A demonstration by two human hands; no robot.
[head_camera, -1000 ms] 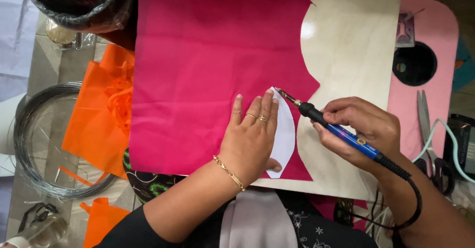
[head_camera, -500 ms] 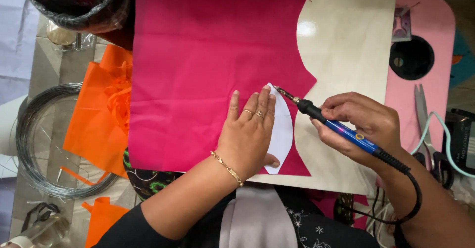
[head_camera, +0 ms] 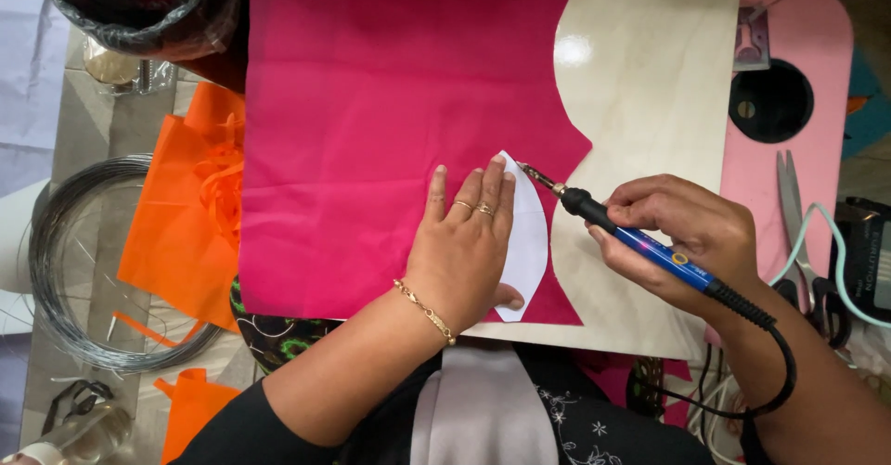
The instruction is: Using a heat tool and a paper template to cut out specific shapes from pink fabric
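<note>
Left hand (head_camera: 464, 251) lies flat, fingers spread, pinning the white paper template (head_camera: 527, 242) on the pink fabric (head_camera: 390, 112) over the wooden board (head_camera: 650, 84), so the pen-gripped hot cutting tool (head_camera: 640, 242) in the closed right hand (head_camera: 691, 233) can trace its edge.

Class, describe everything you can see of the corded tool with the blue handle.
The corded tool is pen-shaped: a thin metal tip, a black collar, a blue handle and a black cord leaving its rear end. The right hand grips the handle like a pen. It lies slanted, tip pointing up-left, and meets the upper edge of the white paper template, which lies on the pink fabric over a pale wooden board. The left hand presses the template flat.
</note>
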